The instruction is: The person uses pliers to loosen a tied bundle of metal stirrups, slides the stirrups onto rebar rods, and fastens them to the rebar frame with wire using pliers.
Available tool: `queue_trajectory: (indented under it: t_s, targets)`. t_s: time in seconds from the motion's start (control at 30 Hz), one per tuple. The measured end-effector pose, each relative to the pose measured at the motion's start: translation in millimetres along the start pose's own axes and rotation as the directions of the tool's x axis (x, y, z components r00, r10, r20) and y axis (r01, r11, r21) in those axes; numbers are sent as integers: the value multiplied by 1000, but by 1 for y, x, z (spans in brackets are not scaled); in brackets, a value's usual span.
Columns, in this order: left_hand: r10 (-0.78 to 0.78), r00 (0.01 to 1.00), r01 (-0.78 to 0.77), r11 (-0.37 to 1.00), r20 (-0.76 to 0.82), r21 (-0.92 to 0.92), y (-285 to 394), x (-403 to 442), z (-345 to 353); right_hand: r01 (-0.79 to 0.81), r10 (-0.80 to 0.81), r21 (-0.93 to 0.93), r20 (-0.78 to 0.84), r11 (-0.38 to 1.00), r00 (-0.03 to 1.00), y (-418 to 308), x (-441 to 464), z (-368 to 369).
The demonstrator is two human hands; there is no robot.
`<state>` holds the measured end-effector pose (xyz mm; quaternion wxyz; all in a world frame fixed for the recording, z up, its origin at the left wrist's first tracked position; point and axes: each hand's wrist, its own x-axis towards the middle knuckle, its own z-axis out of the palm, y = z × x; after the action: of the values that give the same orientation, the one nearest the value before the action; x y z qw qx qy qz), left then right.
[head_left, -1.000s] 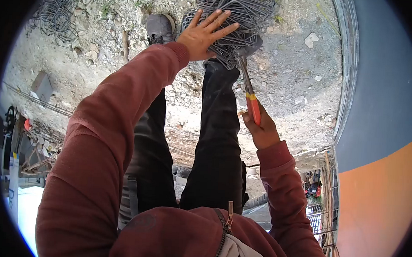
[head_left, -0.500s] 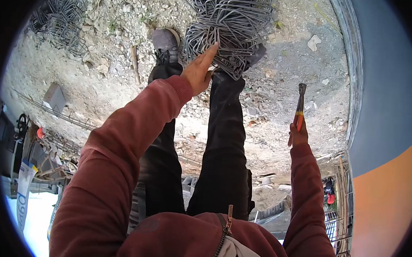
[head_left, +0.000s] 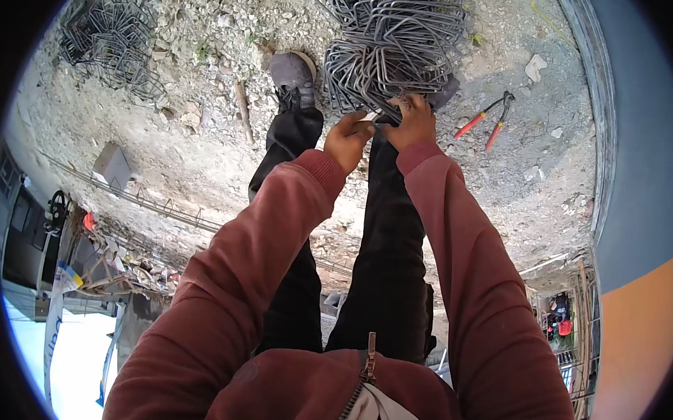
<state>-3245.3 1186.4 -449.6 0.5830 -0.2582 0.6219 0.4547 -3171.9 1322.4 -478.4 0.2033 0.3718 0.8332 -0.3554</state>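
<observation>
Our left hand and right hand curl at the bar bundle; grip indeterminable. Pliers lie right.

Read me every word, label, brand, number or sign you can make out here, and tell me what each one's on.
No text reads clearly.
White banner at lower left: some lettering, too small and distorted to read.
Sweatshirt front: a faint round mark, too blurred to read.
Red-handled pincers on the ground: no lettering I can make out.
Bent steel rods: none visible.
</observation>
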Motion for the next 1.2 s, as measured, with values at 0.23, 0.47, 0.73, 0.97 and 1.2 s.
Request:
queue_trajectory:
  t_s: [0.23,0.47,0.73,0.97,1.2]
  targets:
    - [33,995,-42,995,-95,-94,11,22,39,-10,41,91,-353,996,935,43,55,-9]
    - [14,998,-19,996,-60,-83,5,13,25,-308,299,48,-429,950,853,9,97,-25]
    - [115,992,-116,992,-43,-40,20,29,3,100,-287,-480,-335,871,897,13,130,-56]
    - [154,988,-153,988,34,-35,37,17,38,377,-392,-588,109,716,914,-1,152,-81]
    - [165,983,-151,976,83,-156,50,-10,33,315,-310,-207,57,926,949,-13,86,-117]
